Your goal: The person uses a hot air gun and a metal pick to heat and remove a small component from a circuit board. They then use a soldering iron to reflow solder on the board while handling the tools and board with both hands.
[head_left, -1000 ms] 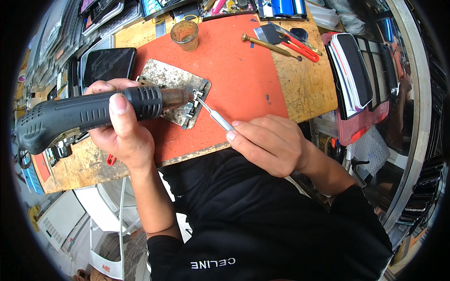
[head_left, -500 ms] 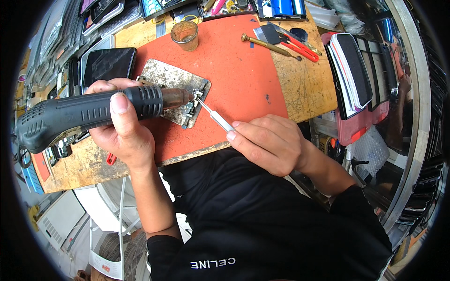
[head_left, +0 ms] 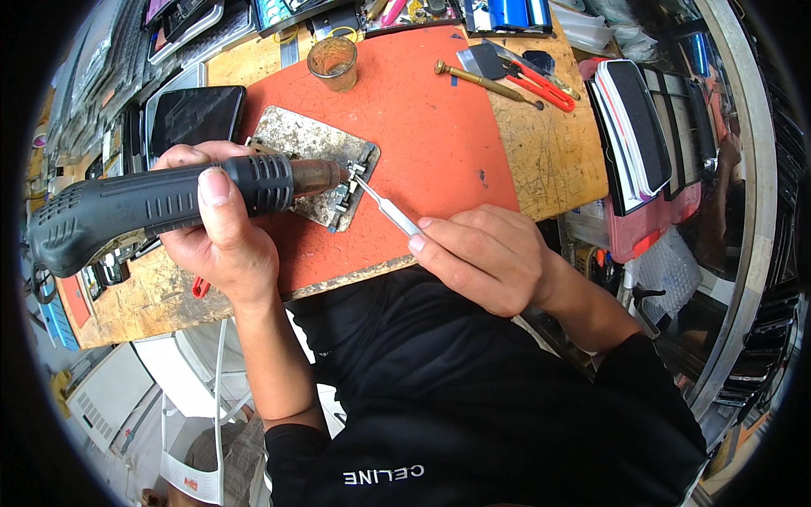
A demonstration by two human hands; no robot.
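Observation:
My left hand (head_left: 226, 221) is wrapped round the black handle of a hot air gun (head_left: 152, 196), thumb on top. Its metal nozzle (head_left: 316, 179) points right, over a stained metal plate holder (head_left: 297, 135) with a small clamp (head_left: 341, 201). What the clamp grips is too small to name, and the nozzle partly covers it. From the right, my right hand (head_left: 490, 258) pinches slim silver tweezers (head_left: 397, 216). Their fine tips reach the clamp just beside the nozzle's mouth; whether they touch the part there I cannot tell.
The plate lies on a red mat (head_left: 439, 127) on a wooden bench (head_left: 557, 160). Behind it stands a small brown-stained cup (head_left: 334, 64). A brass screwdriver (head_left: 486, 84) and red-handled pliers (head_left: 541, 86) lie far right. A black phone-like device (head_left: 198, 118) is at left.
My hands, the hot air gun and the tweezers hold almost the same place. At the lower left, a person behind the white chair has shifted slightly.

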